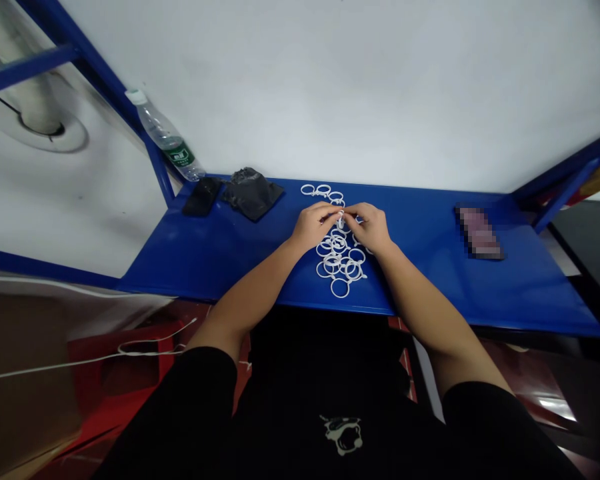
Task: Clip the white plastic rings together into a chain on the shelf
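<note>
My left hand (pixel 316 225) and my right hand (pixel 371 226) meet over the middle of a blue shelf (pixel 220 253). Both pinch a small white plastic ring (pixel 341 217) between their fingertips. Under and in front of the hands lies a heap of several white rings (pixel 341 261). A few more white rings (pixel 323 192) lie just beyond the hands, near the wall.
At the shelf's far left stand a tilted plastic water bottle (pixel 166 136), a black phone (pixel 201 195) and a crumpled black bag (pixel 251 192). A blurred flat object (pixel 478 231) lies at the right. Blue frame posts (pixel 155 160) rise at both ends. A white cord (pixel 130 350) runs below left.
</note>
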`<state>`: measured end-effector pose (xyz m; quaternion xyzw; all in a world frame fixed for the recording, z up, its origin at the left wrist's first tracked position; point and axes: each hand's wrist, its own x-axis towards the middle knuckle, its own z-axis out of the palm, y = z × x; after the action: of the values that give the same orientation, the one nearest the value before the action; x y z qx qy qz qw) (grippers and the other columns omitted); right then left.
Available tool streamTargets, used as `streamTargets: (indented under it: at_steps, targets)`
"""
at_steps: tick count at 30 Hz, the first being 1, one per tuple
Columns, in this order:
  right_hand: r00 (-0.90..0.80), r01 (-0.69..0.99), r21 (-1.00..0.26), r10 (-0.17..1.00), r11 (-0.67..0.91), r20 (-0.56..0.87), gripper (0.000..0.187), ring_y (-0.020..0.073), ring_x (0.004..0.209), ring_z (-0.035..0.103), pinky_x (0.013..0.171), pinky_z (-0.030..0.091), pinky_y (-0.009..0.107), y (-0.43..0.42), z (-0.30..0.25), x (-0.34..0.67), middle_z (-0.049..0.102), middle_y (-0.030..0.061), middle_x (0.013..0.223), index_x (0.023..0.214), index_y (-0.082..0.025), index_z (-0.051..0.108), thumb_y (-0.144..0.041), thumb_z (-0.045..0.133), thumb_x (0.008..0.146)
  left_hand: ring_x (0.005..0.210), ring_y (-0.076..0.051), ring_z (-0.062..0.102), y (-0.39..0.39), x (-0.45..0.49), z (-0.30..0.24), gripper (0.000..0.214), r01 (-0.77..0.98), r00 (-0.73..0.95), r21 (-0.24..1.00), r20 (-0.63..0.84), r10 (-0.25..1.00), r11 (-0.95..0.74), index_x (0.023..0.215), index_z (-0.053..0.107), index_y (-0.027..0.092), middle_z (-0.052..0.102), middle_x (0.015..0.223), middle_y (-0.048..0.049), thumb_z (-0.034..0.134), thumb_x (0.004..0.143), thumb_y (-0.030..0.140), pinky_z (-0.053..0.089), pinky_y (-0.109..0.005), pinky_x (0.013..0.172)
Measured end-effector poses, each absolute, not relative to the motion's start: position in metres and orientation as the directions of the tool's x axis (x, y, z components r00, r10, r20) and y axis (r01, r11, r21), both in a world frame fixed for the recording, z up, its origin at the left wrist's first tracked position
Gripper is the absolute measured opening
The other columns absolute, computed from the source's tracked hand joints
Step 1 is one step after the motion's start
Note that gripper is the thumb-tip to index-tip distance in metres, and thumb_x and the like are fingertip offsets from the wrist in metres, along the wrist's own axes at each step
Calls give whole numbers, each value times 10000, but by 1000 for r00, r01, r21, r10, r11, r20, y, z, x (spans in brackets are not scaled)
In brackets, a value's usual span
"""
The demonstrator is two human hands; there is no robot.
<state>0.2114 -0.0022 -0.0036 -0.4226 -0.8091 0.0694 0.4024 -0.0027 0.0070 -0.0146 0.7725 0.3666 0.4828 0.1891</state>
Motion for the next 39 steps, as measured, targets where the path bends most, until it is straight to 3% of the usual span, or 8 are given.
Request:
streamTargets:
  at_steps: [13, 18, 26, 32, 39]
  targets:
    - [-337, 574, -520, 761, 633, 555, 336, 285, 924, 779, 917, 621, 465, -7, 1, 209, 856, 80, 988, 1020, -276, 814, -518, 590, 1084, 831, -154, 759, 9, -4, -19, 46, 357, 239, 702, 570, 786, -617, 1020, 845, 220, 839, 1010, -48, 800, 1029, 226, 625, -297, 781]
    - [-350, 586, -495, 752, 641, 559, 289, 273, 895, 771, 882, 607, 440, -8, 0, 208, 845, 79, 960, 1005, -265, 801, -439, 582, 1076, 833, -151, 754, 9, -3, -20, 40, 368, 247, 706, 553, 796, -605, 1004, 828, 210, 831, 1017, -49, 796, 1022, 197, 618, -290, 789]
    - [-361, 602, -469, 744, 646, 562, 200, 266, 832, 719, 865, 581, 447, -1, 5, 221, 796, 63, 864, 877, -258, 754, -372, 624, 977, 901, -178, 736, 19, -13, -21, 136, 477, 305, 626, 540, 784, -617, 1120, 847, 205, 798, 1100, -77, 720, 1071, 213, 621, -334, 888]
    - [-359, 652, -458, 778, 604, 516, 378, 238, 724, 653, 754, 524, 405, 3, 1, 222, 707, 40, 713, 718, -269, 656, -493, 623, 1021, 1051, -258, 726, 32, -20, -39, 286, 665, 349, 532, 398, 848, -523, 1231, 855, 237, 754, 1190, -105, 811, 964, 146, 610, -407, 977]
    - [-353, 662, -470, 797, 583, 491, 231, 269, 826, 712, 811, 560, 420, 5, -8, 217, 806, 69, 869, 877, -259, 761, -404, 644, 1012, 870, -231, 709, 30, -18, -39, 303, 709, 380, 492, 339, 861, -506, 1218, 866, 253, 753, 1014, -70, 749, 971, 122, 578, -352, 820]
